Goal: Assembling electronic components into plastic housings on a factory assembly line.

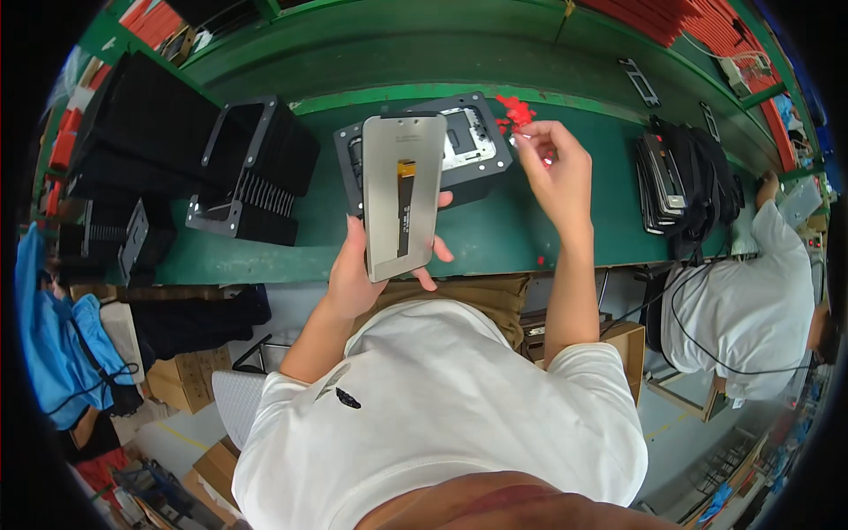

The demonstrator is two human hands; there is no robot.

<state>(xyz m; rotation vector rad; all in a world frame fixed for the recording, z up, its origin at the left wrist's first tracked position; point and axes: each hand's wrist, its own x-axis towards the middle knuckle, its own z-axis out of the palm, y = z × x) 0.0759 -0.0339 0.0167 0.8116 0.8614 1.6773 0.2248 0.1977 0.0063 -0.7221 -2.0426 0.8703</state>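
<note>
One silver-backed display panel (389,199) stands tilted in the left hand (349,278), gripped low, above the surface (530,225) and before one black fixture (477,190). The right hand (563,181) bends beside one red heap (515,109); whether it pinches anything, I cannot tell.

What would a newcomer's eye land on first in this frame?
Probably the silvery-backed screen panel in the left hand, near the centre. Next, the bright red scraps beside the right hand, vivid against the green bench. A black slotted rack stands out farther left.
</note>
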